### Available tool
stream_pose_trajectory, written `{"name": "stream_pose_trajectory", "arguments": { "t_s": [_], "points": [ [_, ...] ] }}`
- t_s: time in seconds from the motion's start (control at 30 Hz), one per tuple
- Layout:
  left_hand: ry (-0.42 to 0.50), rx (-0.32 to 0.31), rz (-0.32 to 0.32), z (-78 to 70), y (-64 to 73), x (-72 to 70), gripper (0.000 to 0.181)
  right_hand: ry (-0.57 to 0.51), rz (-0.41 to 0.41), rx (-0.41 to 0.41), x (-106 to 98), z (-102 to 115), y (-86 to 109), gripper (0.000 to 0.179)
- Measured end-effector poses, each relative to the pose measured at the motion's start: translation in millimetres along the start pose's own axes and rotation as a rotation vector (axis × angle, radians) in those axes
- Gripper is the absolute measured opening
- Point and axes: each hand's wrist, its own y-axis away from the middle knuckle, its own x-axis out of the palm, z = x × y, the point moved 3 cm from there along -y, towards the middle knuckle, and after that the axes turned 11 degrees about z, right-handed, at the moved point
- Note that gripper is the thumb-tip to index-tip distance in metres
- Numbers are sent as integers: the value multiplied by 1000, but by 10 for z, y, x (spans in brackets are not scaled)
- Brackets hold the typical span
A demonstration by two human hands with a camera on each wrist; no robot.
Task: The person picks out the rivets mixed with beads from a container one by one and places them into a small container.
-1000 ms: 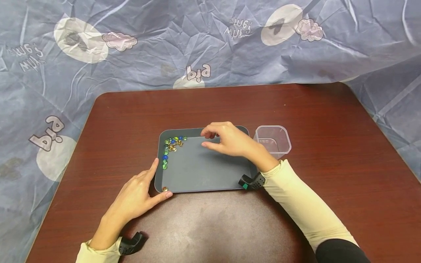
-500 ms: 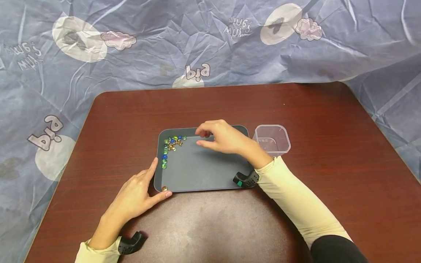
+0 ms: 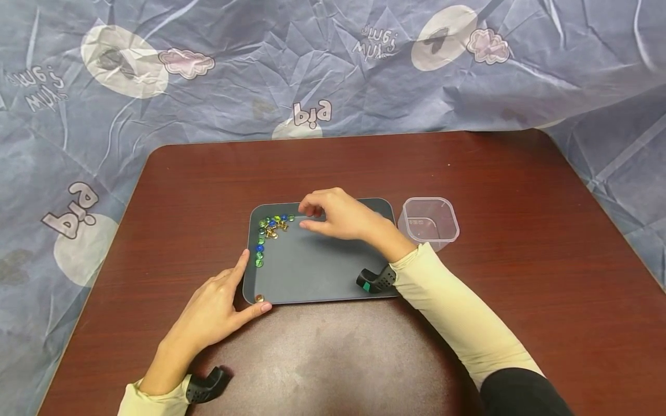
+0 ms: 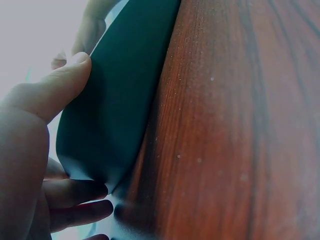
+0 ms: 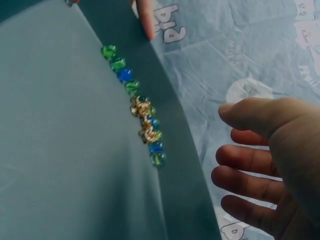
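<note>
A shallow grey tray (image 3: 322, 271) lies on the table, its near left corner between the thumb and forefinger of my left hand (image 3: 210, 309). The thumb touches the near rim, and the fingers rest straight along the left side. Glass marbles (image 3: 259, 248), green and blue, line the tray's left and far walls. Small gold-coloured metal pieces (image 3: 272, 231) are heaped among them in the far left corner. Another gold piece (image 3: 259, 298) sits in the near left corner. My right hand (image 3: 338, 215) hovers over the tray's far side, fingers loosely bent, thumb apart, nothing between them.
A clear plastic container (image 3: 430, 219) stands right of the tray, close to its far right corner. The reddish-brown wooden table (image 3: 525, 242) reaches back to a wrinkled blue printed cloth (image 3: 343, 63). Each wrist wears a black strap mount (image 3: 209, 385).
My right hand has moved left over the tray, closer to the marbles and gold pieces. The left hand keeps its place at the corner, and the pieces lie as before.
</note>
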Motion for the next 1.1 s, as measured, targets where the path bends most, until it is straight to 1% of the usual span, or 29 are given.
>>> {"name": "stream_pose_trajectory", "arguments": {
  "t_s": [0.23, 0.37, 0.47, 0.6, 0.73, 0.87, 1.1],
  "points": [
    [0, -1, 5, 2, 0, -2, 103, 6, 27, 37, 43, -64, -68, 19],
    [-1, -5, 3, 3, 3, -2, 102, 5, 32, 34, 64, -79, -114, 20],
    [-2, 5, -5, 0, 3, -6, 102, -8, 34, 31, 72, -79, -146, 20],
    [-4, 19, -14, -4, -3, -10, 103, -28, 36, 48, 76, -93, -180, 20],
    [-5, 17, -10, -8, -5, -8, 103, -39, 40, 62, 92, -122, -213, 20],
    [-2, 13, -6, -8, -6, -7, 102, -46, 52, 65, 107, -129, -231, 21],
    [-11, 26, -22, -1, -5, -7, 103, -49, 69, 62, 108, -119, -270, 21]
  ]
}}
